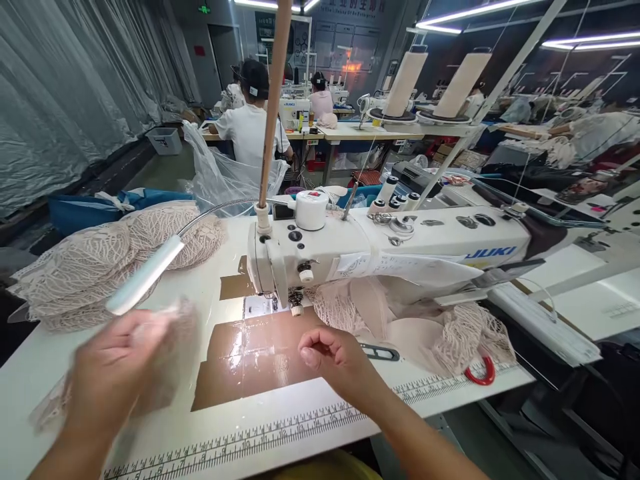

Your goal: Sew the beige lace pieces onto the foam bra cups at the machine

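My left hand (113,367), smeared by motion, is closed on a thin beige lace garment piece (167,360) at the left of the sewing table. Part of the cloth trails below and behind the wrist. My right hand (337,360) hovers with curled fingers over the right edge of a brown taped sheet (250,353); nothing shows in it. Just beyond stands a white JUKI sewing machine (310,253), its needle area above a metal plate (257,305). Beige cups and lace (400,327) lie under the machine's arm, right of my right hand.
A heap of beige lace pieces (100,257) rests at the back left, under a lamp (145,277) on a bendy neck. Red-handled scissors (481,370) and a dark flat tool (380,352) lie at right. A printed ruler (280,430) runs along the front edge. People sit at machines beyond.
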Motion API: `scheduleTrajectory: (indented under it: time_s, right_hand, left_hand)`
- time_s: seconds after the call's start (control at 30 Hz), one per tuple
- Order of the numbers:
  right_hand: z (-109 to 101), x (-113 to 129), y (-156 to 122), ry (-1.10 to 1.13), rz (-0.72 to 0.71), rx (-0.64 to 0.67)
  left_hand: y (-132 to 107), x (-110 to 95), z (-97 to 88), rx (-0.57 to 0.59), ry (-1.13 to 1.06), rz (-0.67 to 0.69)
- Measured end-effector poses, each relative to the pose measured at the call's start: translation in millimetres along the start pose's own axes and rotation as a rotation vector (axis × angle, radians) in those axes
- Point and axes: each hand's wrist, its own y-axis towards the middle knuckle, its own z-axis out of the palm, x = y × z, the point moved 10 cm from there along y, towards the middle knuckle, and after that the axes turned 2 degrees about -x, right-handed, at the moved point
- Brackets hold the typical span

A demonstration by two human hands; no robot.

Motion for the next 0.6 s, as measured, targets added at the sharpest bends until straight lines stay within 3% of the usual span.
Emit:
scheduleTrajectory:
  time_s: [0.07, 0.17, 0.23, 0.33, 0.43, 0.53, 0.6]
  right_hand:
    - [6.7, 13.1, 7.4, -0.166, -0.057, 0.025]
    - [17.2, 24.3, 26.3, -0.421, -0.119, 0.064]
    - [22.4, 20.4, 39.1, -0.573, -0.126, 0.085]
    - [33.0, 7.8, 47.7, -0.767, -0.178, 0.113]
    - [49.5, -0.1, 42.3, -0.935, -0.297, 0.153]
    - [58.9, -2.4, 36.2, -1.066, -0.35, 0.154]
    - [61.3, -0.9, 35.8, -1.11, -0.355, 0.141]
  left_hand:
    - [-9.4, -44.8, 52.9, 0.196, 0.131, 0.348]
    - [-33.6, -76.0, 122.6, 0.333, 0.196, 0.493]
    - [-51.7, -88.4, 152.2, 0.401, 0.218, 0.548]
    - [-69.3, -95.3, 161.7, 0.47, 0.24, 0.593]
    - [-71.1, -92.5, 149.0, 0.541, 0.244, 0.602]
    - [-67.6, -83.0, 142.0, 0.68, 0.098, 0.544]
    - [-64.0, -77.3, 141.3, 0.701, 0.0, 0.533]
